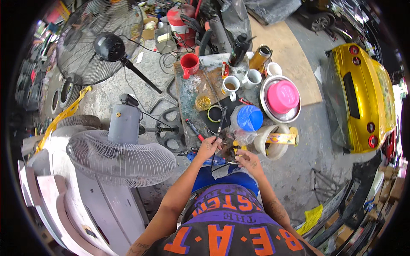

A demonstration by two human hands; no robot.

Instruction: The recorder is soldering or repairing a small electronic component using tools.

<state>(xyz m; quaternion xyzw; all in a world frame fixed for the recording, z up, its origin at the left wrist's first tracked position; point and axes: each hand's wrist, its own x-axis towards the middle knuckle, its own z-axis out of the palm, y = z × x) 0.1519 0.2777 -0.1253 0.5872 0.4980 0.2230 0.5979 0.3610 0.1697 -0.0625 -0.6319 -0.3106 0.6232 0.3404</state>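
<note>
A slim black rod-shaped tool [221,123] stands tilted in my left hand [209,147], whose fingers are closed round it near the table's front edge. Its upper end reaches toward a round black-and-yellow ring [215,113]. My right hand [249,163] is closed in a pinch at a small yellow and black piece [236,148], whose exact kind I cannot tell. Below my left hand lies a blue tool [209,159], partly hidden. A red-and-black marker-like stick [195,130] rests left of that hand. A blue plastic container [250,118] in clear wrap stands beyond my right hand.
On the worn table [188,91] stand a red mug [189,65], white mugs [231,87], a black bottle [240,50] and an amber cup [203,102]. A pink bowl [282,96] sits in a metal basin. Fans [121,158] stand left; a yellow car body part [363,98] stands right.
</note>
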